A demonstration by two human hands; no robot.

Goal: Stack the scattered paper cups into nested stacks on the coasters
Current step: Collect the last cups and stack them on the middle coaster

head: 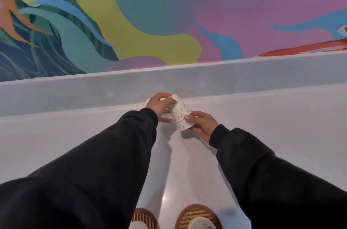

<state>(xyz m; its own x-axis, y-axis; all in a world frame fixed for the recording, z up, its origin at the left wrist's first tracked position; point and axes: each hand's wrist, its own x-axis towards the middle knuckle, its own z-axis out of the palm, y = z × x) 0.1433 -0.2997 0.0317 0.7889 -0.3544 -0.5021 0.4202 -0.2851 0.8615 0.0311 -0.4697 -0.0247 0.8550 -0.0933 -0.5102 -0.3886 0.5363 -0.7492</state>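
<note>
While gripped, cups between left hand, right hand

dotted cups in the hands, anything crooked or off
Nothing damaged or spilled. The nested dotted cups are held tilted in the air between left hand and right hand, not on either coaster.

- My left hand covers the mouth end of the dotted paper cups, so I cannot count the nested cups.
- A white object peeks out behind that hand; too little shows to identify it.
- Two striped coasters are cut off by the bottom edge, as are the pale items resting on them.
</note>
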